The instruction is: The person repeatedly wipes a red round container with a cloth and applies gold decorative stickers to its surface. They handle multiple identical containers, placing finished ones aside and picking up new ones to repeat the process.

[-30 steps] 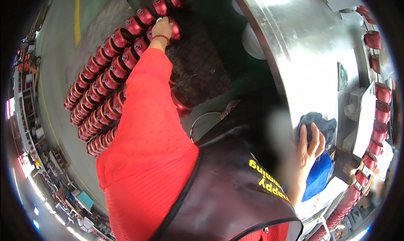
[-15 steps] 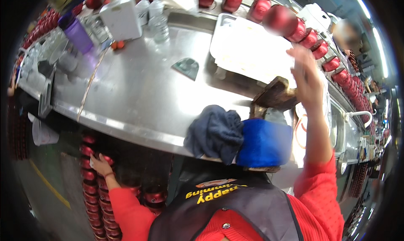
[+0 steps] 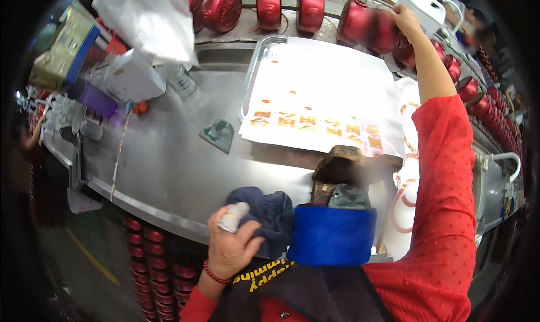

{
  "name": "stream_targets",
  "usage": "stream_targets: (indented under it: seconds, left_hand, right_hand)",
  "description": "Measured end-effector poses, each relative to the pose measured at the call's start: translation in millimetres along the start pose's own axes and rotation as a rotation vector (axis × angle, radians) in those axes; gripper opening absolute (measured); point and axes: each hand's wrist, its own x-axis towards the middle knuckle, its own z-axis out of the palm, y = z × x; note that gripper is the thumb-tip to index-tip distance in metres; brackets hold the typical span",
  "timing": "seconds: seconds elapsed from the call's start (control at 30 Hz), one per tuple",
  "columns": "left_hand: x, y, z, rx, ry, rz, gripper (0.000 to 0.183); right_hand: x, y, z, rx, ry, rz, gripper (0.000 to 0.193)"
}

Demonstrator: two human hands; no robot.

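At the far right my right hand [image 3: 408,24] reaches out, its bent fingers gripping the edge of a glossy red metal pot [image 3: 383,32], which looks smeared. That pot sits in a row beside another red pot [image 3: 352,23]. My left hand [image 3: 228,246] is close to my body, thumb and fingers apart, by a crumpled dark blue cloth [image 3: 273,223]. A white wrap covers one of its fingers; whether the fingers touch the cloth is unclear. Right of the cloth is a blue padded block [image 3: 333,236], below a worn brown stand [image 3: 337,167].
A white tray [image 3: 247,91] holds printed transfer sheets [image 3: 337,80]. A dark green scraper plate [image 3: 217,135] lies on the steel table [image 3: 163,159]. Stacked red pots [image 3: 152,266] stand below the table's front edge. A white jug [image 3: 423,10] is beyond my right hand.
My right hand has moved farther out, from above the sheets to the red pot. My left hand has come up from the stacked pots to beside the cloth. The view has shifted.
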Motion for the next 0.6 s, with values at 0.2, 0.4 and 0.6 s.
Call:
stream_targets:
  seconds: [0.2,0.4,0.6]
  left_hand:
    - [-9.9,-36.5,-4.2,0.109,0.132,-0.168,0.040]
    - [-6.4,-23.5,-10.9,0.181,0.262,-0.118,0.062]
    - [43.9,19.6,-17.0,-0.240,0.472,0.070,0.064]
  right_hand:
    - [27.4,73.9,19.7,-0.022,0.153,-0.001,0.046]
    - [-21.8,81.7,-8.8,-0.212,0.437,-0.217,0.038]
    - [-163.5,-22.5,-159.4,-0.008,0.439,-0.252,0.016]
